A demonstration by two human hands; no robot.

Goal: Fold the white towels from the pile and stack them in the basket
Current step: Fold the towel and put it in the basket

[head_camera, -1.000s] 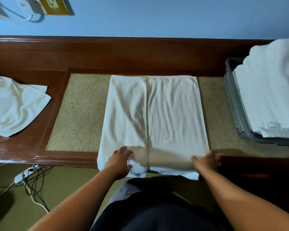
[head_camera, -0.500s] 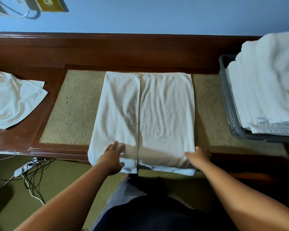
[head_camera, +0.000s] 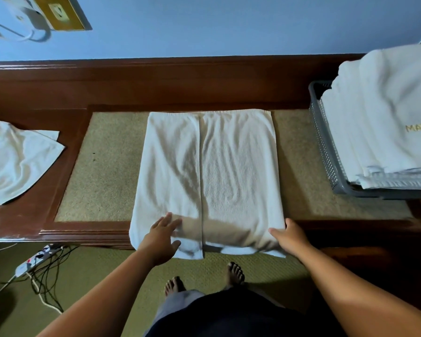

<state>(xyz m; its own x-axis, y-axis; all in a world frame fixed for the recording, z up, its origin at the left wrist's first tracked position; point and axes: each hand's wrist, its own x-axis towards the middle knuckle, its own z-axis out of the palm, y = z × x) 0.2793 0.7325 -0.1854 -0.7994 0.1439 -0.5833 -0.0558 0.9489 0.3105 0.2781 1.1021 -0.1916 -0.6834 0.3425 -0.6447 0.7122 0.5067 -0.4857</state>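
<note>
A white towel [head_camera: 212,171] lies flat on the table's tan inset, both long sides folded inward so their edges meet in a seam down the middle; its near end hangs over the table's front edge. My left hand [head_camera: 162,235] rests flat, fingers spread, on the towel's near left part. At the towel's near right corner, my right hand [head_camera: 288,235] touches the edge with fingers partly curled. A grey basket [head_camera: 326,152] at the right holds a tall stack of folded white towels [head_camera: 384,117]. An unfolded white towel [head_camera: 15,159] lies at the far left.
The wooden table [head_camera: 156,86] stands against a blue wall. A power strip [head_camera: 37,259] with tangled cables lies on the green floor at the lower left. My bare feet [head_camera: 204,278] stand on the floor just below the towel's hanging edge.
Both hands stayed at the towel's near end; the right hand slid slightly outward to the right corner. The head camera shifted, bringing floor and feet into view.
</note>
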